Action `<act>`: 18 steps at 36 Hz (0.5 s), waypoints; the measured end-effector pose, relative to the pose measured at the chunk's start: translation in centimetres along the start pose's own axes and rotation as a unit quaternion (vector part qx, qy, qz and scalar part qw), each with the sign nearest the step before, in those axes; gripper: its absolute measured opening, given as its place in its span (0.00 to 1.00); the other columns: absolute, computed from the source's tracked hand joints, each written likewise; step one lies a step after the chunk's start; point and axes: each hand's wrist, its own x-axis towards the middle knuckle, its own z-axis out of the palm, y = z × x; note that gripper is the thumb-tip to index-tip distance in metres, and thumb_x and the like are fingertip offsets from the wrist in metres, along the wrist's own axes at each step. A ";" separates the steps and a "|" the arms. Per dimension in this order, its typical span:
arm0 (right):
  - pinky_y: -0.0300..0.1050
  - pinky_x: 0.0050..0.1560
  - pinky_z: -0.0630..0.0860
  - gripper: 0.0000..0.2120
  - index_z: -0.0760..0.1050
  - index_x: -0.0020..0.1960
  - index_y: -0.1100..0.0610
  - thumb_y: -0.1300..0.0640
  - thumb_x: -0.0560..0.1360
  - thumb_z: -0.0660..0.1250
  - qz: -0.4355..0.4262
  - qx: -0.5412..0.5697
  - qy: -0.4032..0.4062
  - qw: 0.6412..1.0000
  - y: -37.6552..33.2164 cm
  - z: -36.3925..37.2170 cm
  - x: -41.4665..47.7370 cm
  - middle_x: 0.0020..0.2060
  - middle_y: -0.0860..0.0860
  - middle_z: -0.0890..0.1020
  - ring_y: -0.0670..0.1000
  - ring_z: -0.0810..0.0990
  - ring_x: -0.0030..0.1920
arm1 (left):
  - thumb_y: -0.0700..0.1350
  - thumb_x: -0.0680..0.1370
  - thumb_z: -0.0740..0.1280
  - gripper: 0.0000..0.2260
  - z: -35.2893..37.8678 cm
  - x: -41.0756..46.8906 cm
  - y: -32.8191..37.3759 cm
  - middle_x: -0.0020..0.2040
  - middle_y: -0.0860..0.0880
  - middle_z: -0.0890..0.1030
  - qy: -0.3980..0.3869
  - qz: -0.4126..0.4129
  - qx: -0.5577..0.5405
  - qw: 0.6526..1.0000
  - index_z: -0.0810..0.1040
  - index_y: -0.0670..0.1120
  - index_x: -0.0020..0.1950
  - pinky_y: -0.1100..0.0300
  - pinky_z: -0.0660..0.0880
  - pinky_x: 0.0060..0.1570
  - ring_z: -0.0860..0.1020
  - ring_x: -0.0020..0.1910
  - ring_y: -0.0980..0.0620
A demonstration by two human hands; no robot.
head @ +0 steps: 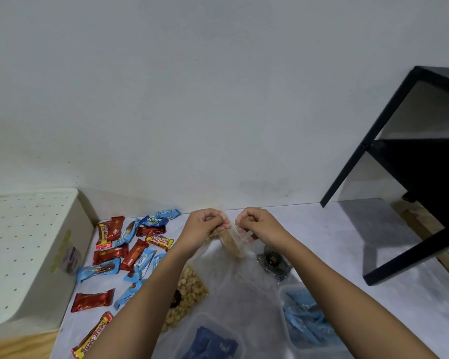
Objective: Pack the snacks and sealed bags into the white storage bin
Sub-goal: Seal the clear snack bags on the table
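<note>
I am pinching the top strip of the clear bag (230, 242) between my left hand (205, 224) and right hand (254, 224), fingers curled, near the desk's (322, 242) back edge. I am judging it light, limp and slippery (contents probably crumbly), so the seal is the safest hold.

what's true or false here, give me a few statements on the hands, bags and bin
1. The left hand and the right hand both pinch the top of a clear bag. True.
2. The white bin stands right of the hands. False: it stands at the left.
3. Wrapped snack bars lie loose on the table. True.
4. The right hand holds the bag of nuts. False: it lies on the table under the left forearm.
</note>
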 end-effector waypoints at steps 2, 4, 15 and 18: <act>0.36 0.29 0.75 0.11 0.76 0.37 0.58 0.70 0.73 0.62 -0.002 0.003 0.003 1.000 -0.2 -0.2 -0.2 0.29 0.52 0.77 0.44 0.77 0.28 | 0.32 0.76 0.63 0.06 0.1 0.1 -0.1 0.31 0.47 0.83 0.004 0.003 0.007 1.000 0.78 0.34 0.42 0.71 0.77 0.35 0.81 0.31 0.58; 0.34 0.28 0.74 0.10 0.77 0.39 0.60 0.72 0.71 0.63 -0.006 0.010 -0.003 1.000 -0.4 -0.4 -0.4 0.29 0.51 0.76 0.42 0.76 0.26 | 0.33 0.76 0.64 0.06 0.2 0.2 -0.2 0.32 0.46 0.83 0.012 0.009 0.013 1.000 0.79 0.35 0.41 0.70 0.77 0.36 0.81 0.32 0.57; 0.46 0.45 0.82 0.09 0.79 0.41 0.62 0.75 0.67 0.67 0.011 0.024 -0.054 0.998 0.0 -1.6 -1.2 0.33 0.56 0.79 0.50 0.80 0.35 | 0.32 0.75 0.64 0.06 0.5 0.0 -0.8 0.33 0.45 0.83 0.009 0.035 0.043 0.998 0.80 0.37 0.40 0.68 0.78 0.40 0.81 0.35 0.54; 0.42 0.45 0.82 0.09 0.79 0.41 0.62 0.74 0.69 0.67 0.011 0.042 -0.069 0.997 0.3 -1.9 -1.4 0.33 0.55 0.79 0.47 0.80 0.34 | 0.32 0.75 0.64 0.06 0.7 -0.1 -0.6 0.34 0.45 0.82 -0.004 0.038 0.062 0.997 0.79 0.37 0.40 0.68 0.77 0.39 0.80 0.34 0.55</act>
